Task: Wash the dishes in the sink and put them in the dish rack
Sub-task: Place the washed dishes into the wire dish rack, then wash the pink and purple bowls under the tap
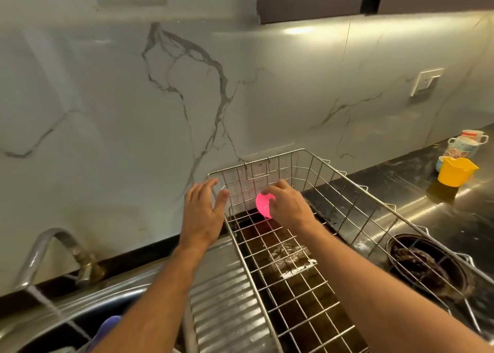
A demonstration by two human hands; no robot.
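Head view looks down on a steel wire dish rack (334, 245) standing on the dark polished worktop (401, 189) just right of the ribbed steel drainboard (222, 294). The right hand (287, 205) curls its fingers round a small glowing pink plastic cup (264, 205), holding it low at the rack's far end, close above the wire floor; whether it touches the wires I cannot tell. The left hand (204, 211) hovers over the rack's far left corner, fingers straight and spread, grip empty.

By my judgement the step in hand is setting a washed piece down in the rack. Next, the right hand needs to lower the cup until the wires carry it, then loosen its grip and go back to the steel sink (66, 323), where water runs from the curved chrome tap (50, 248) and something blue-violet (107, 326) shows at the frame's lower edge. A light cup may tip between the wires, so it wants a steady seat.
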